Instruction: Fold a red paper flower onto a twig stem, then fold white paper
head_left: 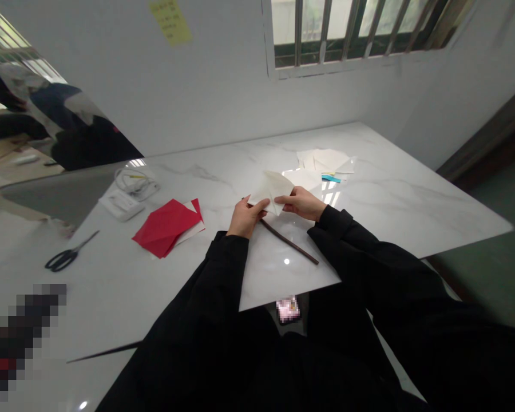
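Between my two hands is a cream sheet of paper [278,186], creased and held up above the table. My left hand [245,217] pinches its lower left edge with the thumb on top. On the other side my right hand [302,203] grips the lower right edge, thumb and fingers pressed together. A thin dark brown stick [289,242] lies on the table just under the paper; its upper end passes behind my left hand. Red sheets of paper [165,228], with a pale sheet among them, rest to the left of my left hand.
Black scissors [64,258], a white box [121,205] and a coiled white cable [139,182] are at the left of the marble-patterned table [395,200]. Cream paper pieces [324,161] and a blue strip [331,178] lie beyond my right hand. Other people sit at far left.
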`<state>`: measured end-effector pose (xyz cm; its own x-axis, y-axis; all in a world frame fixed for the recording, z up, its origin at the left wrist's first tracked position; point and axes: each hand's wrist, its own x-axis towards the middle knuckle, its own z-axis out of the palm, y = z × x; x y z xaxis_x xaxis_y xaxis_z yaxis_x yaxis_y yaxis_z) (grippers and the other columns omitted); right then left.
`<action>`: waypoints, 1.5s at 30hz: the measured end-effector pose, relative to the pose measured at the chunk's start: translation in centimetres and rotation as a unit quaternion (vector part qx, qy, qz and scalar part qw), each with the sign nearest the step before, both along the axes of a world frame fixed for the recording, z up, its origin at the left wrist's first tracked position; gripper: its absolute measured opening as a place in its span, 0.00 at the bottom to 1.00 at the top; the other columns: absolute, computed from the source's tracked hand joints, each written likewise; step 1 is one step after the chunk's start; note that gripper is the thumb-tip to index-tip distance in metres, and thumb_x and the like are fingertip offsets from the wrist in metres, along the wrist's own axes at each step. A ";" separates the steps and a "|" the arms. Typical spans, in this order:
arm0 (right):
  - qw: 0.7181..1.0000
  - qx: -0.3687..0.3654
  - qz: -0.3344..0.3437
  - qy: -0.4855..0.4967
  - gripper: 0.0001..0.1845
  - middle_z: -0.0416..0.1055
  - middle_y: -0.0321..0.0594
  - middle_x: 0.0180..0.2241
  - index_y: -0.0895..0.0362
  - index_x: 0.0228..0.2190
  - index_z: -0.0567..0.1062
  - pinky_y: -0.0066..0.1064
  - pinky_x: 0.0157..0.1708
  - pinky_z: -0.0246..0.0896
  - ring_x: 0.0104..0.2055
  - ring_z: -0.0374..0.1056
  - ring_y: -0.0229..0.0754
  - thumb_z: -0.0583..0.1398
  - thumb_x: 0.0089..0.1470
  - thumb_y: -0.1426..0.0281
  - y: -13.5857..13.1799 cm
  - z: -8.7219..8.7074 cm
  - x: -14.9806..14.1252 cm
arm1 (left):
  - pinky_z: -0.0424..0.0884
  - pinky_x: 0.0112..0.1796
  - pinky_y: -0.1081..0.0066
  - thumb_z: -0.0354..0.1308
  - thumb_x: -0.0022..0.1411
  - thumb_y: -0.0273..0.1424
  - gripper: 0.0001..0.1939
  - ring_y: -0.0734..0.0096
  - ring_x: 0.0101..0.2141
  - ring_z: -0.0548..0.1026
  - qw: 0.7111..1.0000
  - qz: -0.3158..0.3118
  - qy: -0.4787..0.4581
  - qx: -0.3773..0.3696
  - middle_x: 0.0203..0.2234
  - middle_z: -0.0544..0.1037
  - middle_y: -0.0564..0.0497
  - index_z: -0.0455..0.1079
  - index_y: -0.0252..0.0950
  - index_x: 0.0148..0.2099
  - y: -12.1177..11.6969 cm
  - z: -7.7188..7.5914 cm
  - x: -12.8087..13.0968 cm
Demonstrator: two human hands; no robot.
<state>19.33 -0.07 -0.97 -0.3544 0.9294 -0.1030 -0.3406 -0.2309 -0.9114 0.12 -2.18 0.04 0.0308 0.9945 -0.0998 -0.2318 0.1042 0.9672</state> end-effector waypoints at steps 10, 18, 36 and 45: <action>1.000 -0.014 0.000 0.001 0.15 0.80 0.41 0.34 0.61 0.34 0.82 0.24 0.32 0.71 0.33 0.72 0.34 0.78 0.43 0.74 0.2 0.3 0.4 | 0.71 0.30 0.75 0.83 0.39 0.35 0.28 0.76 0.29 0.75 1.000 0.012 -0.009 0.007 0.33 0.82 0.50 0.78 0.31 0.42 0.0 -0.2 -0.2; 0.999 0.006 -0.032 -0.009 0.21 0.81 0.40 0.36 0.58 0.35 0.84 0.25 0.32 0.68 0.35 0.72 0.36 0.81 0.36 0.72 0.3 -0.1 0.3 | 0.71 0.30 0.75 0.83 0.39 0.34 0.29 0.76 0.29 0.75 1.000 0.008 -0.021 0.008 0.34 0.83 0.50 0.78 0.32 0.42 0.2 -0.4 -0.4; 0.998 0.028 -0.058 -0.015 0.25 0.83 0.39 0.38 0.55 0.39 0.82 0.28 0.33 0.66 0.36 0.74 0.38 0.79 0.36 0.71 -0.2 0.2 -0.2 | 0.71 0.28 0.75 0.85 0.35 0.32 0.30 0.75 0.28 0.76 0.999 -0.005 -0.041 -0.030 0.36 0.85 0.47 0.79 0.31 0.41 -0.5 0.5 0.2; 0.997 0.048 -0.051 -0.029 0.23 0.82 0.38 0.36 0.56 0.39 0.83 0.26 0.32 0.64 0.35 0.72 0.36 0.78 0.37 0.72 -0.4 0.1 -0.3 | 0.71 0.27 0.75 0.85 0.34 0.33 0.29 0.73 0.29 0.77 1.000 0.003 -0.018 -0.023 0.35 0.85 0.47 0.79 0.31 0.40 -0.3 0.2 0.0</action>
